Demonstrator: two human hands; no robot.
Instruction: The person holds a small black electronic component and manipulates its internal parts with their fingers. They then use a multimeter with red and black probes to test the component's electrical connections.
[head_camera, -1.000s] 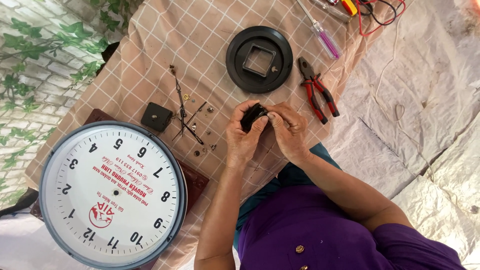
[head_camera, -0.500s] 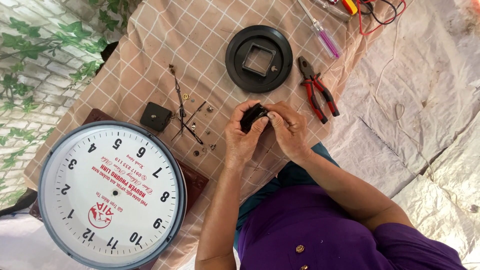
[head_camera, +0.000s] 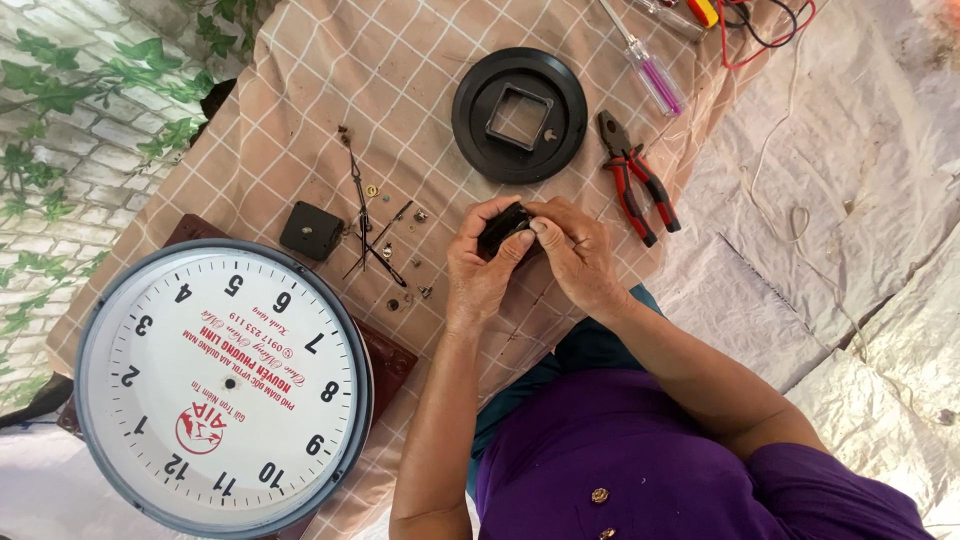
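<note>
Since the earlier frame almost nothing has moved; both hands stay at the same place over the checked cloth (head_camera: 300, 90). The left hand (head_camera: 480, 265) and the right hand (head_camera: 575, 250) pinch together 1 small black clock movement (head_camera: 503, 229), held between them above the cloth. Red pliers (head_camera: 635, 180) lie near the right hand, loose clock hands (head_camera: 365, 225) to the left.

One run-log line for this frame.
left hand: on small black part | right hand: on same part | beside: pliers, clock face
</note>
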